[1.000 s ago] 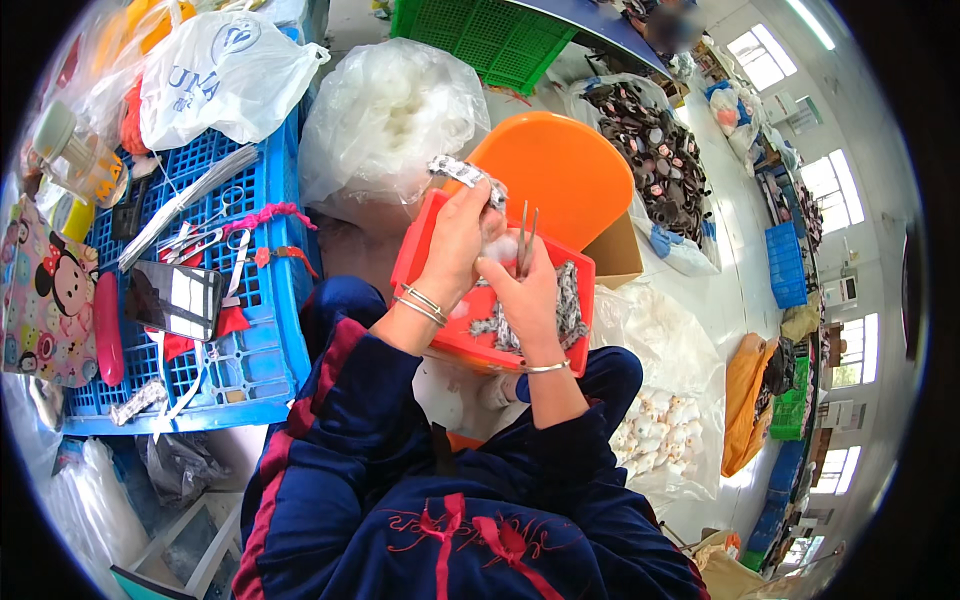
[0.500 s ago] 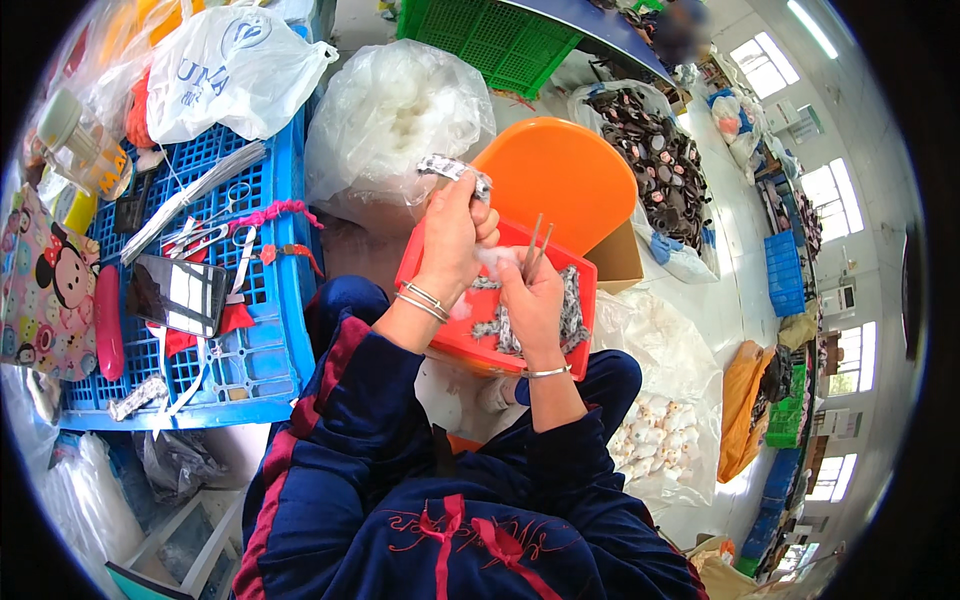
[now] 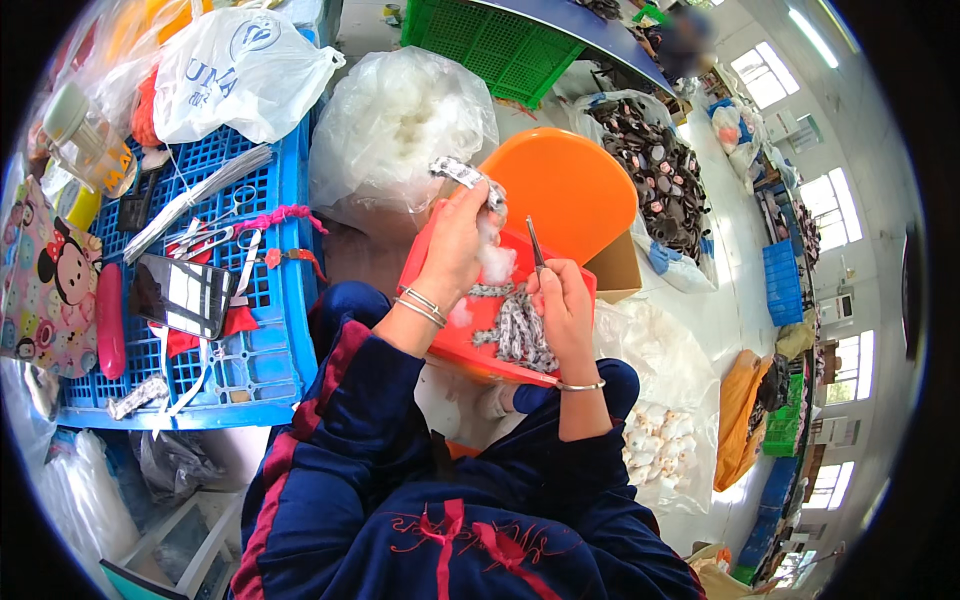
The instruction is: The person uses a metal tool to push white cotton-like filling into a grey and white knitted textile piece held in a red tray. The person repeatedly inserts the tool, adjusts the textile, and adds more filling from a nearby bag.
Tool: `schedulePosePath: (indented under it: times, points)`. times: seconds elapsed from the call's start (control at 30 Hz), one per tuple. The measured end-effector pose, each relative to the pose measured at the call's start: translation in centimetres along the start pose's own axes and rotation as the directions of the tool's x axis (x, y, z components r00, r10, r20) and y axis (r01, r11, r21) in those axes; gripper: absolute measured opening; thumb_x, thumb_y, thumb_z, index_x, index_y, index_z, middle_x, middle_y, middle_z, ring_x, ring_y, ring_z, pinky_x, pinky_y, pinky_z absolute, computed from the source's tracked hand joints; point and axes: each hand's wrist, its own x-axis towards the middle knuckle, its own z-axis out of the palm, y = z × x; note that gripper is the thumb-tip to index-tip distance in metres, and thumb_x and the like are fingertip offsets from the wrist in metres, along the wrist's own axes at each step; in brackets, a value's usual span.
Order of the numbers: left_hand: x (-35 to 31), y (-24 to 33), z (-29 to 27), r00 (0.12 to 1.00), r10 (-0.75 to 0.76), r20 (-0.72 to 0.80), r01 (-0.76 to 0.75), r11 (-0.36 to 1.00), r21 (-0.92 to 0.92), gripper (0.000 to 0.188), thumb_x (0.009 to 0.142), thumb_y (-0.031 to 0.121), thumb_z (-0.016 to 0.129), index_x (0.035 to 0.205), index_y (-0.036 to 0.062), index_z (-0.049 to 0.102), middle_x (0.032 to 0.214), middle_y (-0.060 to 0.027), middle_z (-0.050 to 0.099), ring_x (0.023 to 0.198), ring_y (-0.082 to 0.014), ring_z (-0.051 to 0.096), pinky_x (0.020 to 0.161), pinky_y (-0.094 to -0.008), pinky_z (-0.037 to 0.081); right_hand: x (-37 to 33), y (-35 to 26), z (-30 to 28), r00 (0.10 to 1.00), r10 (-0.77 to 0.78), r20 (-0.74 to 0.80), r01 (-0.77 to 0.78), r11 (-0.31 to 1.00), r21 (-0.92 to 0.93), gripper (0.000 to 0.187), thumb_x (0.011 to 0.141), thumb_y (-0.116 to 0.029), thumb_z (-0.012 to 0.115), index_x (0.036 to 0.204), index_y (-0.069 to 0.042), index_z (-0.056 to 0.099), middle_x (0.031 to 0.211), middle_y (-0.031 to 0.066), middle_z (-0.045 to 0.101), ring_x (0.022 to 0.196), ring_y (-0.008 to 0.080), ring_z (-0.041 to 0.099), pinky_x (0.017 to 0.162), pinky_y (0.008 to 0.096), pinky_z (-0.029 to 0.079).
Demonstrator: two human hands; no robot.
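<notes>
My left hand (image 3: 455,245) is closed around a small grey-and-black patterned fabric piece (image 3: 453,170), whose end sticks up past the fingers. White stuffing fluff (image 3: 496,262) hangs beside those fingers. Between the thumb and fingers of my right hand (image 3: 566,308) are metal tweezers (image 3: 535,243), tips pointing up and away from me, apart from the fluff. Both hands are over a red plastic tray (image 3: 413,262) on my lap. In it lies a heap of similar patterned fabric pieces (image 3: 520,335), partly behind my right hand.
An orange stool seat (image 3: 570,185) and a clear bag of white stuffing (image 3: 400,125) stand beyond the tray. To the left, a blue plastic crate (image 3: 270,370) bears scissors (image 3: 240,200) and a phone (image 3: 180,295). A bag of small white pieces (image 3: 655,445) lies right.
My right hand has moved right and down, away from my left hand. The tweezers' prongs, spread before, now look close together. More fluff shows beside my left hand.
</notes>
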Motion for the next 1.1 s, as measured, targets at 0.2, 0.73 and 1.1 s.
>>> schedulePosePath:
  times: [0.2, 0.73, 1.1]
  points:
    - [0.1, -0.6, 0.4, 0.999, 0.042, -0.013, -0.042, 0.998, -0.049, 0.022, 0.102, 0.023, 0.046, 0.094, 0.0057, 0.058, 0.083, -0.0044, 0.059, 0.075, -0.012, 0.052, 0.07, -0.0253, 0.042, -0.4, -3.1, 0.5, 0.971, -0.219, 0.093, 0.237, 0.855, -0.462, 0.012, 0.089, -0.005, 0.065, 0.097, 0.001, 0.06, 0.079, 0.0074, 0.06, 0.067, 0.0145, 0.055, 0.061, 0.0268, 0.044]
    - [0.0, -0.4, -0.2, 0.999, 0.001, 0.047, -0.009, 0.987, 0.16, 0.022, 0.097, 0.023, 0.058, 0.085, 0.0067, 0.065, 0.075, 0.0024, 0.059, 0.067, -0.0056, 0.047, 0.062, -0.0225, 0.036, -0.7, -2.6, -2.2, 0.973, -0.211, -0.097, 0.154, 0.899, -0.41, 0.006, 0.089, -0.004, 0.065, 0.088, 0.001, 0.062, 0.064, 0.0028, 0.051, 0.057, 0.0083, 0.046, 0.054, 0.0245, 0.039]
    - [-1.4, 0.3, 1.2, 0.993, -0.047, 0.108, 0.004, 0.929, 0.37, 0.019, 0.095, 0.022, 0.063, 0.087, 0.0054, 0.069, 0.071, 0.0075, 0.055, 0.064, -0.001, 0.043, 0.059, -0.0183, 0.033, -1.1, -2.5, -2.7, 0.973, -0.226, -0.052, 0.185, 0.891, -0.415, 0.005, 0.09, -0.004, 0.064, 0.089, 0.001, 0.061, 0.066, 0.002, 0.052, 0.058, 0.008, 0.046, 0.054, 0.0248, 0.038]
